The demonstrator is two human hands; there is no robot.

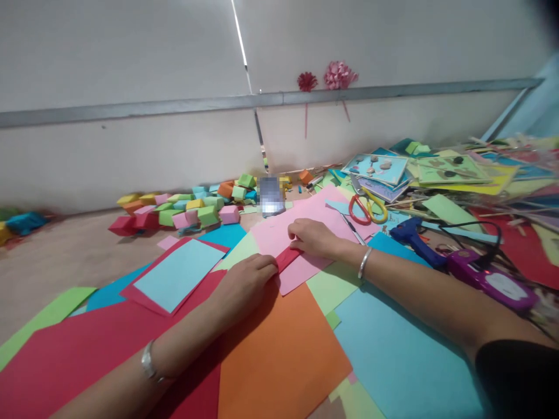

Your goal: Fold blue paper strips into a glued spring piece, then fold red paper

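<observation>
A narrow red paper piece (pixel 287 259) lies on a pink sheet (pixel 325 218), between my two hands. My left hand (pixel 251 282) has its fingers closed together at the strip's left end. At the strip's right end, my right hand (pixel 312 238) is curled, with thumb and fingertips closed on it. Beneath and in front of my hands spread an orange sheet (pixel 279 355), a large red sheet (pixel 100 355) and a light blue sheet (pixel 406 349). A smaller light blue sheet (pixel 181 273) rests on red paper to the left.
Paper cubes (pixel 208 216) sit in a heap at the back left. Scissors (pixel 369 209), a pen (pixel 353 228), a blue glue gun (pixel 414 241) and a purple power strip (pixel 493 279) lie to the right. Paper flowers (pixel 339 75) stand by the wall.
</observation>
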